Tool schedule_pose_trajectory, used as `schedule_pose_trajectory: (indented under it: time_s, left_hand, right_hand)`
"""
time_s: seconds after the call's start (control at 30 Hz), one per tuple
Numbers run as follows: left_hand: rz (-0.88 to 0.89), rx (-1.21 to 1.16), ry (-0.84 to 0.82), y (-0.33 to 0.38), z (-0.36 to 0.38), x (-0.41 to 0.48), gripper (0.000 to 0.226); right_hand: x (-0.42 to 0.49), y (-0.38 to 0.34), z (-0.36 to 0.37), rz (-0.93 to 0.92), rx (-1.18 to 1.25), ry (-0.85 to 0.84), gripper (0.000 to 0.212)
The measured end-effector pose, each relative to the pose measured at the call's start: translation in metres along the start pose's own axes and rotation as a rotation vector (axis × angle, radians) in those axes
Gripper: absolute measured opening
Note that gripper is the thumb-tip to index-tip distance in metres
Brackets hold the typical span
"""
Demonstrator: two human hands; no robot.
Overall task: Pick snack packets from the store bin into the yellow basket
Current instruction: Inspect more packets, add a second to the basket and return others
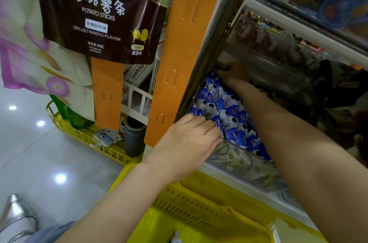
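The snack packets (225, 115) at centre are printed blue and white with black spots. The basket (199, 209) at the bottom is coloured yellow. At upper left, a brown bag (103, 14) is lettered in white; the strips (179, 43) beside it are coloured orange

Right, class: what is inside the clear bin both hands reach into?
Blue-and-white snack packets fill the clear bin. The left hand touches them at the front, the right hand at the back. Lower layers and the right fingertips are hidden.
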State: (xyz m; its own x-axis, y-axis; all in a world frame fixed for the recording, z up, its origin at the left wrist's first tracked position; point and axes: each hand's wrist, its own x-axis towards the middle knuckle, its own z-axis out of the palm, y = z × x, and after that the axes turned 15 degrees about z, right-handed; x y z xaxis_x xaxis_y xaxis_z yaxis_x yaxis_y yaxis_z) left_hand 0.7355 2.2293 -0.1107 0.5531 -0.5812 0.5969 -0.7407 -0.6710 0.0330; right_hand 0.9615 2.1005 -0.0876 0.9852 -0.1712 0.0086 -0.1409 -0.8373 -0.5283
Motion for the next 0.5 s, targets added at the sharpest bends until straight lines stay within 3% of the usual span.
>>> schedule_pose_trajectory:
  time_s: [0.2, 0.33, 0.5]
  left_hand:
    - [-0.042, -0.022, -0.032, 0.005, -0.002, 0.000, 0.034]
    - [-0.103, -0.086, -0.073, 0.013, -0.006, 0.001, 0.031]
    - [-0.240, -0.316, 0.179, 0.038, -0.013, -0.006, 0.022]
  right_hand:
    - [-0.030, 0.002, -0.025, 0.007, 0.273, 0.236, 0.030]
    - [-0.082, 0.005, -0.050, -0.080, 0.439, 0.213, 0.027]
    - [-0.168, 0.020, -0.069, -0.216, 0.517, 0.174, 0.010]
